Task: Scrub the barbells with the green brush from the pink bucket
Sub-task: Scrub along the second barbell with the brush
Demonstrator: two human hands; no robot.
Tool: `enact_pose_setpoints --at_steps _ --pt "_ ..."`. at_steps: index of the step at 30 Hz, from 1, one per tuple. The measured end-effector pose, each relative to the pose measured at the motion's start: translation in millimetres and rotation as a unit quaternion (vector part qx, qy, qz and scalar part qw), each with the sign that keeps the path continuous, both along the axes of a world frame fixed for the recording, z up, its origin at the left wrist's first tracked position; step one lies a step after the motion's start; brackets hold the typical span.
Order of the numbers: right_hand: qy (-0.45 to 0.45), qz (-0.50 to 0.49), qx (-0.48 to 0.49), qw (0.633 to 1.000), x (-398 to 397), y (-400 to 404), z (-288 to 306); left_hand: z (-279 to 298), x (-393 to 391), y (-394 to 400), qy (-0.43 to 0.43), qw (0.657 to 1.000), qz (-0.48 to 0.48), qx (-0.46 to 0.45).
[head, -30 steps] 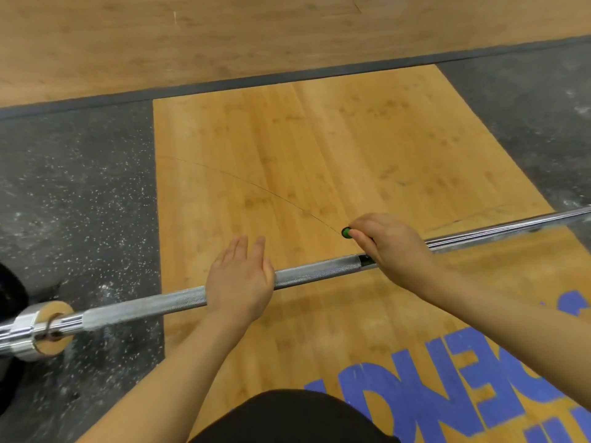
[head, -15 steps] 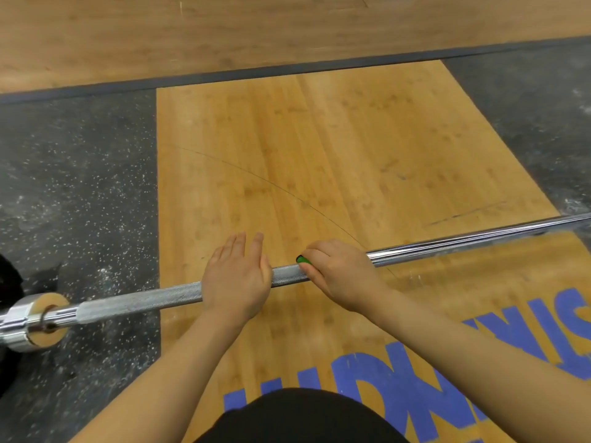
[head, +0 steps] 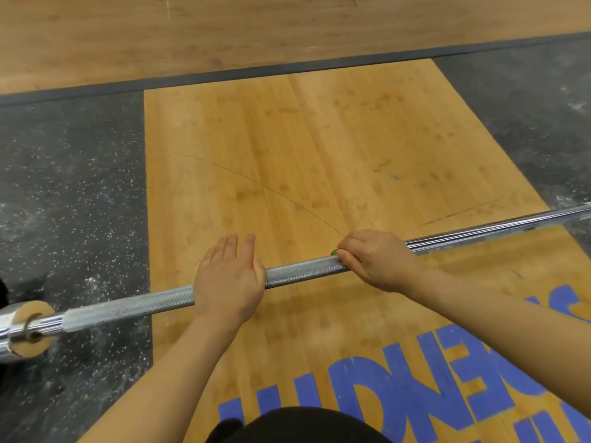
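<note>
Bamboo platform boards (head: 319, 148), flanked by speckled black rubber flooring (head: 70, 187) at 9 and 2 o'clock, lie under the barbell (head: 303, 269), which is stretched from 8 to 3 o'clock. Blue lettering is painted at 5 o'clock. Since half a second ago, the right hand (head: 377, 260), closed around the green brush (head: 334, 251), has been drawn rightward again along the knurling, away from the left hand (head: 228, 279), which is laid flat and open-fingered on the bar. Back-and-forth scrubbing is judged to be under way. No pink bucket is seen.
</note>
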State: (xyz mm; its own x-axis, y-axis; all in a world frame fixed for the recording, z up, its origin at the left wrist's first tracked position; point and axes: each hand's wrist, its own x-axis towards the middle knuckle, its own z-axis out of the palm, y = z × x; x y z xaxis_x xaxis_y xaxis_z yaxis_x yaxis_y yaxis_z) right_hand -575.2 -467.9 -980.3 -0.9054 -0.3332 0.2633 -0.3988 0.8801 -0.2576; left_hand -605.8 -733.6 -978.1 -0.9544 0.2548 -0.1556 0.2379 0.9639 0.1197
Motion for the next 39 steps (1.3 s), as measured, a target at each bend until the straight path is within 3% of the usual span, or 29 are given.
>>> enact_pose_setpoints --at_steps 6,20,25,31,39 --pt "-0.052 0.064 -0.022 0.996 -14.5 -75.0 -1.0 -3.1 -4.1 -0.5 0.006 1.000 -0.001 0.009" --pt "0.017 0.109 0.045 0.993 -0.3 4.3 1.3 -0.5 -4.1 -3.3 -0.008 1.000 -0.006 -0.007" --pt "0.094 -0.004 0.037 0.995 12.4 80.5 22.5 17.0 -2.2 28.6 -0.001 0.999 0.011 0.043" --pt "0.125 -0.144 -0.021 0.981 40.1 145.4 24.1 22.6 -13.5 128.2 -0.010 0.994 -0.075 0.076" --pt "0.132 -0.108 -0.015 0.985 40.6 140.8 3.1 11.6 -11.8 179.9 -0.074 0.992 -0.035 0.096"
